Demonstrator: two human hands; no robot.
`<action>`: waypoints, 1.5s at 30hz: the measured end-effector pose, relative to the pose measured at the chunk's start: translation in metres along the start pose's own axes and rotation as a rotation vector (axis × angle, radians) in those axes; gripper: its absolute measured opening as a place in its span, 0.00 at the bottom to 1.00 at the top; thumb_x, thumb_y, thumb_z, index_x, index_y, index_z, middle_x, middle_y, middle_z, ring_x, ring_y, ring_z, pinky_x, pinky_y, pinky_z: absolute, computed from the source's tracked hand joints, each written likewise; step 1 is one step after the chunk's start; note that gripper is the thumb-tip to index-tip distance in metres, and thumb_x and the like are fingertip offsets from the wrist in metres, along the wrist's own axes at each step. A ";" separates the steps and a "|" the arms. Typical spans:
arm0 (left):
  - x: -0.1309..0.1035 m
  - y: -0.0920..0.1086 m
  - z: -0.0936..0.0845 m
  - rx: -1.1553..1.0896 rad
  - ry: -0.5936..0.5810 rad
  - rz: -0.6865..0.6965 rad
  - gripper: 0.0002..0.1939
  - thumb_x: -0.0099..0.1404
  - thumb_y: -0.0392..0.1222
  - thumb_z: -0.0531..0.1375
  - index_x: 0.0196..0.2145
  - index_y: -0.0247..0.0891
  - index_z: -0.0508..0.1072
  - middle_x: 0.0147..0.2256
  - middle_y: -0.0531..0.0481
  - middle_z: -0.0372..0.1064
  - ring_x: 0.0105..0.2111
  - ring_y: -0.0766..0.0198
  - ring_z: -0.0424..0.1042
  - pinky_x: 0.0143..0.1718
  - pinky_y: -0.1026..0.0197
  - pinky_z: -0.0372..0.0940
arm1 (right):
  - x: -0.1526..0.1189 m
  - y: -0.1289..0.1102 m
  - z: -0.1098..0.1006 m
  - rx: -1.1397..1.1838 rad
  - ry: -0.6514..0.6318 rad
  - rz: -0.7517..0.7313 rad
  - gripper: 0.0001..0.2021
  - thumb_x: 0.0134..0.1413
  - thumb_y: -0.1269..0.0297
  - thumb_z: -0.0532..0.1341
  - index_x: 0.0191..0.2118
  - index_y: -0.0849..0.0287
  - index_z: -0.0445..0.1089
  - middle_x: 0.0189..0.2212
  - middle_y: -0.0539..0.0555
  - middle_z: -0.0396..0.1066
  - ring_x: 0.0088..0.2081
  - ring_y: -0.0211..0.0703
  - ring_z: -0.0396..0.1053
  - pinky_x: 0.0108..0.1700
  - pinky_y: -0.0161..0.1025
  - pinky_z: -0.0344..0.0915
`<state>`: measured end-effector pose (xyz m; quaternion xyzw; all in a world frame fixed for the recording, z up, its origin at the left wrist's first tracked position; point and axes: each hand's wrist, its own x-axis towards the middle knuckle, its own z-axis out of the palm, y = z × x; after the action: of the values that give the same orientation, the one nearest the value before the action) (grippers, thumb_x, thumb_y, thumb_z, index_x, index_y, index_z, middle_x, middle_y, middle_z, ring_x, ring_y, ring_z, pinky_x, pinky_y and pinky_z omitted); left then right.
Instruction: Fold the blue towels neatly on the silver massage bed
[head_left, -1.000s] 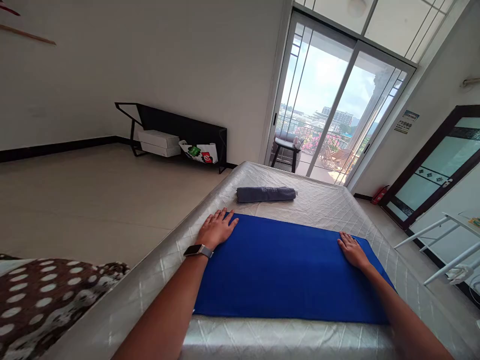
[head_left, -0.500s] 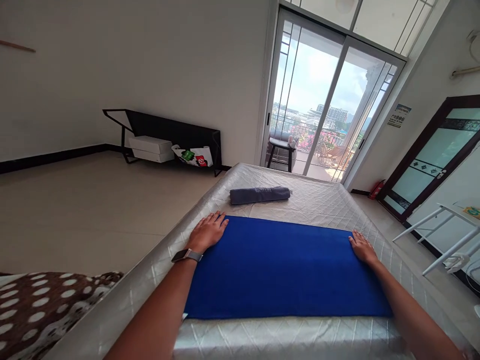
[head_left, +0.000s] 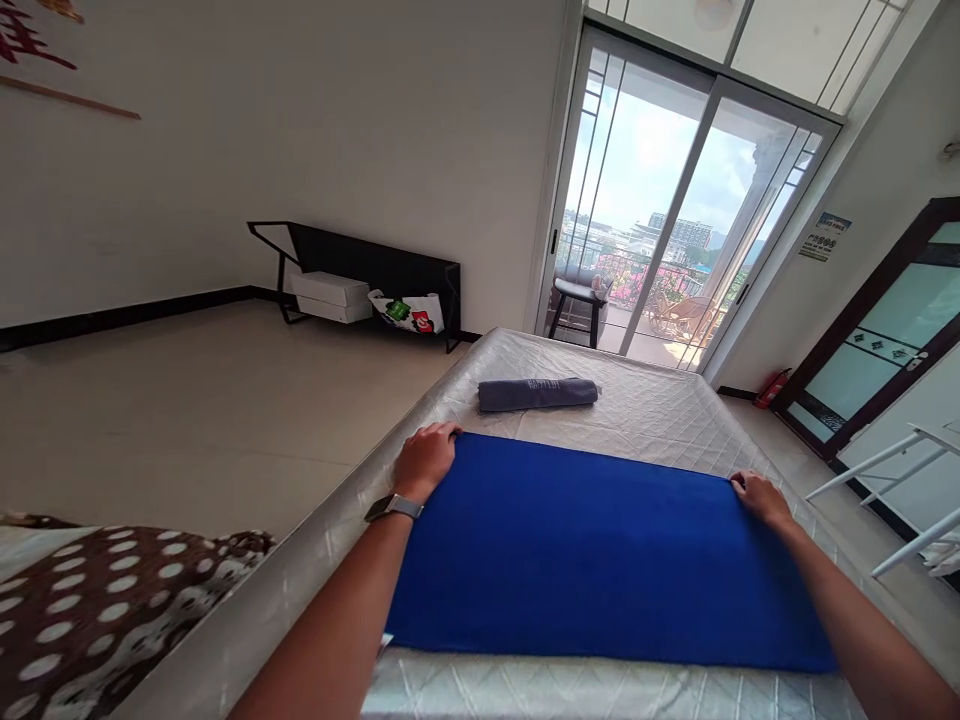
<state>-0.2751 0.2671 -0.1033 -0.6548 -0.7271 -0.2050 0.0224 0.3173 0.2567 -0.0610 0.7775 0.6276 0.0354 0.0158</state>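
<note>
A blue towel (head_left: 600, 550) lies spread flat on a mattress (head_left: 667, 410) with a pale quilted cover. At its far left corner, my left hand (head_left: 426, 460), with a watch on the wrist, has its fingers curled and pinched on the edge. My right hand (head_left: 761, 497) is closed the same way on the far right corner. Beyond the far edge rests a rolled dark grey towel (head_left: 538, 394) with lettering on it, touched by neither hand.
A brown polka-dot blanket (head_left: 112, 600) is at the lower left. By the wall stands a black rack (head_left: 375, 255) with a white box (head_left: 330, 297) and a bag (head_left: 409, 312). A white-legged table (head_left: 907, 500) is at right, near a fire extinguisher (head_left: 772, 387).
Both hands lay flat with fingers stretched on the towel's far corners; now their fingers are curled in on those corners. The view has shifted slightly left.
</note>
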 end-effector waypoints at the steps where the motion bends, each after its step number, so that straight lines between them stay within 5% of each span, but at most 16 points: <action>1: 0.000 0.000 0.000 0.001 0.001 0.001 0.20 0.68 0.37 0.49 0.46 0.40 0.79 0.46 0.43 0.78 0.47 0.52 0.75 0.49 0.55 0.67 | 0.000 0.000 0.000 -0.002 0.009 0.002 0.16 0.65 0.64 0.51 0.46 0.54 0.76 0.48 0.57 0.76 0.49 0.48 0.73 0.49 0.41 0.66; 5: 0.002 0.000 0.000 -0.025 0.022 0.005 0.21 0.66 0.33 0.47 0.39 0.38 0.81 0.43 0.42 0.77 0.46 0.53 0.74 0.51 0.56 0.66 | -0.002 -0.003 0.001 0.010 0.030 0.021 0.16 0.65 0.64 0.50 0.49 0.57 0.73 0.48 0.59 0.76 0.49 0.50 0.73 0.48 0.41 0.66; 11: 0.005 0.002 -0.002 -0.072 0.175 0.027 0.24 0.66 0.32 0.45 0.43 0.38 0.81 0.46 0.43 0.76 0.48 0.53 0.73 0.56 0.54 0.64 | 0.000 -0.010 0.001 0.047 0.059 0.093 0.16 0.66 0.64 0.50 0.51 0.59 0.70 0.45 0.62 0.77 0.47 0.52 0.75 0.47 0.42 0.66; 18: 0.002 0.008 0.003 0.080 0.027 0.080 0.24 0.66 0.33 0.45 0.48 0.33 0.79 0.52 0.40 0.74 0.50 0.50 0.72 0.54 0.51 0.65 | 0.003 -0.012 0.011 0.094 0.144 0.063 0.17 0.62 0.69 0.50 0.52 0.59 0.71 0.49 0.61 0.75 0.50 0.50 0.73 0.49 0.42 0.67; 22: 0.000 0.013 0.002 0.113 0.086 0.111 0.24 0.67 0.34 0.46 0.51 0.31 0.77 0.57 0.38 0.70 0.56 0.48 0.68 0.58 0.50 0.62 | 0.002 -0.019 0.016 0.058 0.257 0.009 0.20 0.59 0.71 0.50 0.52 0.59 0.72 0.54 0.61 0.72 0.53 0.52 0.71 0.55 0.46 0.65; 27: 0.000 0.019 0.009 0.055 0.011 0.257 0.23 0.70 0.41 0.47 0.54 0.36 0.75 0.61 0.41 0.66 0.62 0.49 0.63 0.63 0.49 0.56 | -0.010 -0.068 0.020 0.145 0.306 -0.231 0.19 0.61 0.66 0.51 0.52 0.55 0.73 0.59 0.57 0.69 0.60 0.50 0.65 0.64 0.49 0.58; 33: 0.001 0.004 0.033 0.016 -0.176 0.166 0.28 0.72 0.51 0.46 0.66 0.41 0.61 0.67 0.43 0.56 0.68 0.51 0.51 0.67 0.47 0.47 | -0.034 -0.155 0.028 0.320 0.123 -0.507 0.22 0.66 0.56 0.51 0.62 0.50 0.66 0.66 0.52 0.60 0.66 0.49 0.57 0.67 0.50 0.53; 38: 0.003 -0.008 0.036 0.020 -0.222 0.159 0.31 0.72 0.55 0.47 0.68 0.42 0.57 0.68 0.43 0.53 0.69 0.52 0.48 0.68 0.47 0.45 | -0.045 -0.194 0.028 0.263 -0.039 -0.517 0.26 0.70 0.51 0.46 0.69 0.48 0.54 0.70 0.51 0.51 0.70 0.48 0.46 0.70 0.51 0.43; 41: 0.002 -0.009 0.032 0.034 -0.224 0.148 0.32 0.72 0.56 0.47 0.68 0.40 0.56 0.69 0.42 0.52 0.69 0.52 0.48 0.68 0.47 0.45 | -0.044 -0.187 0.026 0.225 -0.075 -0.495 0.27 0.70 0.49 0.43 0.71 0.46 0.50 0.71 0.49 0.47 0.71 0.46 0.42 0.70 0.51 0.41; 45: 0.000 -0.007 0.032 0.066 -0.223 0.142 0.32 0.72 0.54 0.46 0.68 0.38 0.55 0.69 0.41 0.50 0.69 0.52 0.47 0.68 0.47 0.45 | -0.036 -0.135 0.028 0.158 -0.073 -0.402 0.28 0.70 0.49 0.42 0.71 0.48 0.49 0.71 0.50 0.46 0.71 0.45 0.41 0.70 0.49 0.42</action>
<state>-0.2740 0.2776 -0.1341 -0.7222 -0.6833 -0.1050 -0.0226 0.1797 0.2505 -0.0993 0.6363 0.7699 -0.0457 -0.0157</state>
